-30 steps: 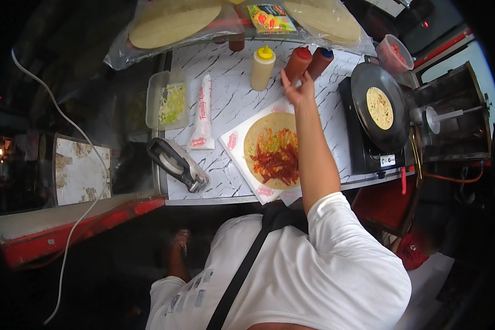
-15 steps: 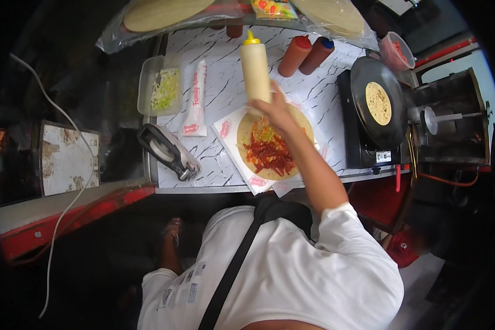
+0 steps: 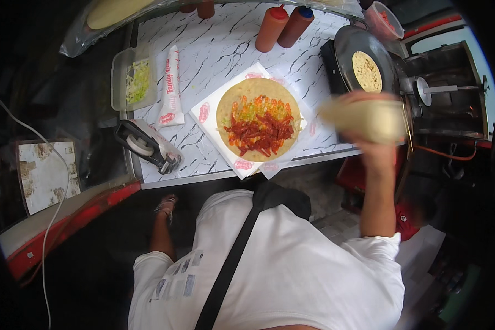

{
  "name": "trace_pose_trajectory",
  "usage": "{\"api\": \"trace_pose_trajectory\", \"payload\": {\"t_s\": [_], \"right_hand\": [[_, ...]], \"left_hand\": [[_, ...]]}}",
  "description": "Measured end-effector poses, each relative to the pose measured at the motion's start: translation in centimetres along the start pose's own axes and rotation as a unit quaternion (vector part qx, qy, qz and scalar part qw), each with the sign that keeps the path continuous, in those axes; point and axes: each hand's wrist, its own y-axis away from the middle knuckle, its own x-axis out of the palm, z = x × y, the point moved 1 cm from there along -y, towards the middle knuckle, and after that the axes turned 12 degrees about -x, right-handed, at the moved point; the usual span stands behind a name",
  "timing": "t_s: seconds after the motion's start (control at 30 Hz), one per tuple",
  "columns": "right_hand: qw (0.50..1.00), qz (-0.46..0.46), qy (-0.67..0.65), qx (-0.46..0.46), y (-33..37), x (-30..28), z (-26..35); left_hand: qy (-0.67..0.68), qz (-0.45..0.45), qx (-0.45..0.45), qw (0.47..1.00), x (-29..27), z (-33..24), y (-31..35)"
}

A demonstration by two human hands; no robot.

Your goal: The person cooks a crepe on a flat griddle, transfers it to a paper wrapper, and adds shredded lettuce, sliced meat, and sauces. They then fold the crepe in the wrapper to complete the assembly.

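Observation:
My right hand (image 3: 377, 144) grips a cream-filled squeeze bottle (image 3: 384, 122), tipped on its side with the narrow end toward the left. Motion blurs both, in front of the griddle's near edge. Left of them lies a flat tortilla (image 3: 228, 96) on white printed paper (image 3: 202, 113). Red-sauced strips (image 3: 258, 135) cover its nearer half; shredded lettuce (image 3: 261, 113) with orange sauce lies beyond them. My left hand (image 3: 168, 203) hangs low beside my body, below the counter's front edge, with its fingers too dark to make out.
A black griddle (image 3: 344, 52) at right bears another flatbread (image 3: 367, 71). Red-capped (image 3: 271, 28) and blue-capped (image 3: 295, 27) sauce bottles stand at the back. A lettuce tub (image 3: 118, 82), a wrapped roll (image 3: 172, 82) and a tape dispenser (image 3: 148, 148) occupy the left side.
My right hand has carried the squeeze bottle from above the tortilla toward the right, tipping it from upright onto its side. The whole tortilla now shows. The view has shifted slightly.

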Motion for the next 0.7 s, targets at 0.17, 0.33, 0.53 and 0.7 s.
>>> {"api": "trace_pose_trajectory", "payload": {"t_s": [0.17,0.33,0.53,0.7], "right_hand": [[0.941,-0.194,-0.279,0.0,3.0,-0.8,-4.9],[0.935,0.101,-0.158,0.301,4.6,0.2,-6.3],[0.954,-0.041,-0.211,0.209,6.2,0.1,-6.8],[0.943,-0.078,-0.257,0.194,6.7,-0.4,-6.6]], "left_hand": [[0.053,0.056,-0.094,0.993,1.1,2.6,-3.6],[-0.119,0.012,0.066,0.991,0.1,6.4,-5.1],[-0.049,0.046,0.023,0.997,1.4,8.1,-6.4],[0.013,0.081,-0.119,0.989,2.8,4.1,-4.4]]}}
